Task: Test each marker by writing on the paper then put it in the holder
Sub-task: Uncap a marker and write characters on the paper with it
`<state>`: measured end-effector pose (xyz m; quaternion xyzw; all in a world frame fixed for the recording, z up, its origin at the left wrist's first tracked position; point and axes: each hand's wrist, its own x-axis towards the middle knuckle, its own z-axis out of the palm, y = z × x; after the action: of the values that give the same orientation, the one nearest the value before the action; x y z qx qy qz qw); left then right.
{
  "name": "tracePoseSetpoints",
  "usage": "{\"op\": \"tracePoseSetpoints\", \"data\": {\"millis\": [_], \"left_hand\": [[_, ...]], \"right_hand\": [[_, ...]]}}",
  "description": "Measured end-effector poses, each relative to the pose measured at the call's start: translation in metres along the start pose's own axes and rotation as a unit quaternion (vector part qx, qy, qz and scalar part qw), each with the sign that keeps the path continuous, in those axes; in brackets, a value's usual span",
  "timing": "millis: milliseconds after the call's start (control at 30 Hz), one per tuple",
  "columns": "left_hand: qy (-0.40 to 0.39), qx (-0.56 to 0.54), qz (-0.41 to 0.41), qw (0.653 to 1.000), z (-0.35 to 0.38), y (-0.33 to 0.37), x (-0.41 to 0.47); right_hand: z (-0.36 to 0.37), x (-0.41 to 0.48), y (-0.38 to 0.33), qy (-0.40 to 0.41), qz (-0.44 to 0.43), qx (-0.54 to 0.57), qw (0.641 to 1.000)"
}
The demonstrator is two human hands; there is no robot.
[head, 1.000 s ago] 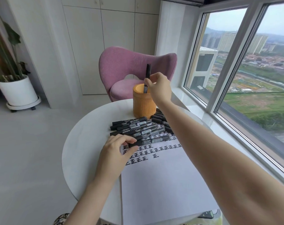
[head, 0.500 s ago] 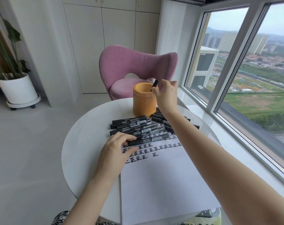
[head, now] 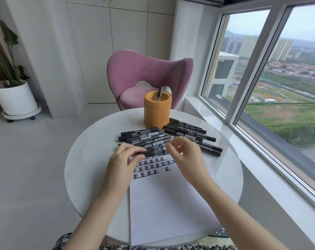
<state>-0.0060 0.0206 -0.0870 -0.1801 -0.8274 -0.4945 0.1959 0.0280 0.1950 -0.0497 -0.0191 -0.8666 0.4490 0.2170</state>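
A tan round holder (head: 157,112) stands at the back of the white round table (head: 91,159) with one black marker (head: 160,93) leaning inside. Several black markers (head: 140,135) lie in a pile in front of it, and more black markers (head: 194,136) lie to the right. The white paper (head: 167,204) carries rows of written test characters at its far end. My left hand (head: 122,161) pinches the left end of the nearest marker (head: 155,152) at the paper's top edge. My right hand (head: 186,156) hovers blurred over that marker's right end, fingers spread, holding nothing.
A pink chair (head: 149,73) stands behind the table. A white pot with a plant (head: 14,100) is on the floor at far left. Large windows (head: 272,78) run along the right. A dark small object (head: 219,232) lies at the table's near right edge.
My right hand dropped the marker into the holder, let go and came back down to the pile near my left hand. The left hand stayed on the nearest marker.
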Motion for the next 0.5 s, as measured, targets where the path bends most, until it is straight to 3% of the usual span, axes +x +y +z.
{"op": "tracePoseSetpoints", "data": {"millis": [167,267,400,500], "left_hand": [[0.028,-0.093,-0.007,0.995,-0.005,0.005,0.001],[-0.030,-0.114,0.014,0.993,-0.006,0.010,-0.002],[-0.066,-0.085,0.047,0.993,-0.004,0.014,-0.005],[-0.114,-0.069,0.045,0.990,-0.002,0.015,-0.008]], "right_hand": [[-0.003,-0.014,-0.013,-0.113,0.173,0.198,0.958],[0.001,-0.015,-0.018,-0.100,0.152,0.280,0.943],[0.004,-0.015,-0.020,-0.063,0.105,0.266,0.956],[0.009,-0.018,-0.021,-0.081,0.092,0.263,0.957]]}}
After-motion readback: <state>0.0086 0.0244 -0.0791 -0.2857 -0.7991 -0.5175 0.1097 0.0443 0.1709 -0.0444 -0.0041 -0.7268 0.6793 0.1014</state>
